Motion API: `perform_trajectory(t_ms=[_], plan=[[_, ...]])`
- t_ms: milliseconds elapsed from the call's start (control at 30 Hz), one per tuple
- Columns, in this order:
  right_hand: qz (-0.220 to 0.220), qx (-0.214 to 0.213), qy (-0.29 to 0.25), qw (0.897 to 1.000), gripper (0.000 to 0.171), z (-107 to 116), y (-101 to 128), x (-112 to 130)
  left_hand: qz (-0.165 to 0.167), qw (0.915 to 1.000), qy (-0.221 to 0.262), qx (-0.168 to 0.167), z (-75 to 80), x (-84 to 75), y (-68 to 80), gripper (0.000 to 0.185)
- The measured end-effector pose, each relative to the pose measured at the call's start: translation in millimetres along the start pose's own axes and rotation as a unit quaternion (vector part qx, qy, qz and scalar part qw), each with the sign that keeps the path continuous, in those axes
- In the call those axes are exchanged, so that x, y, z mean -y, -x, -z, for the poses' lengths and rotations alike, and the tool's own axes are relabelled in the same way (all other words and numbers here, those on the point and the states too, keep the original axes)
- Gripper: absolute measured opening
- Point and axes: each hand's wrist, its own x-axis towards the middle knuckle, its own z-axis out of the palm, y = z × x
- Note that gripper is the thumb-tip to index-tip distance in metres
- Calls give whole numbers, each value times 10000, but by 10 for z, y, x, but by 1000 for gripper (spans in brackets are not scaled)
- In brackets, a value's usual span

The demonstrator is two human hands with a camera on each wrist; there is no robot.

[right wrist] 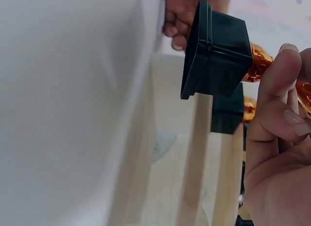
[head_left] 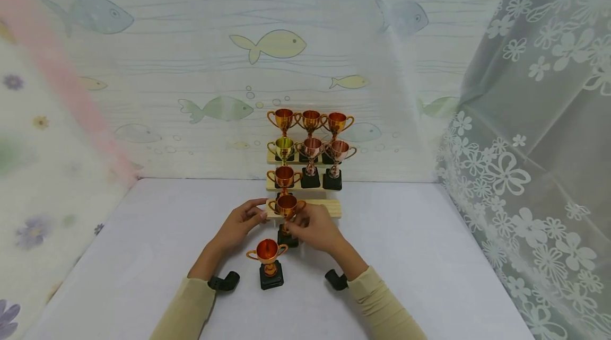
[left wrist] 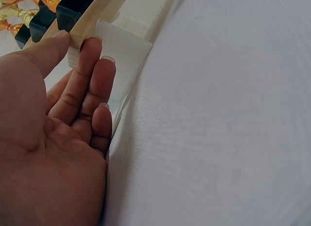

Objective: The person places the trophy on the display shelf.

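Observation:
My right hand (head_left: 315,226) pinches the stem of a small orange-gold trophy cup (head_left: 287,206) with a black square base (right wrist: 218,53). It is held up in front of the lowest step of a wooden stepped rack (head_left: 329,207), its base off the board. At that step's left end, my left hand (head_left: 242,223) touches the board with thumb and fingertips, the other fingers loosely bent. Another orange-gold trophy (head_left: 285,174) stands on the left of the lowest step, partly hidden behind the held one. A loose orange-gold trophy (head_left: 271,272) stands on the table between my forearms.
The middle step bears a yellow-gold trophy (head_left: 285,147) and two rose-gold trophies (head_left: 311,150). Three orange-gold trophies (head_left: 337,122) line the top step. Behind the rack hangs a fish-patterned curtain (head_left: 200,64). A white cloth (head_left: 406,255) covers the table.

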Motion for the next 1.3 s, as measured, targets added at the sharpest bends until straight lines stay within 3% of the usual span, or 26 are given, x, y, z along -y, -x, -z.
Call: perform_trajectory(t_ms=[433,633,1033,1300], plan=[[-22,-336,-18,9994,23,223,7,32,52,10000,-15,-12,1,-27,3,53],[37,-524,-27,9986,15,317,8,28,134,9999,23,-39,-3,-27,2,55],[167,-835,-38,9964,16,422,-12,-21,24,10000,69,-59,-10,-9,4,52],[52,-1054,-6,9944,15,442,-24,-43,273,9995,146,-13,-8,-24,13,53]])
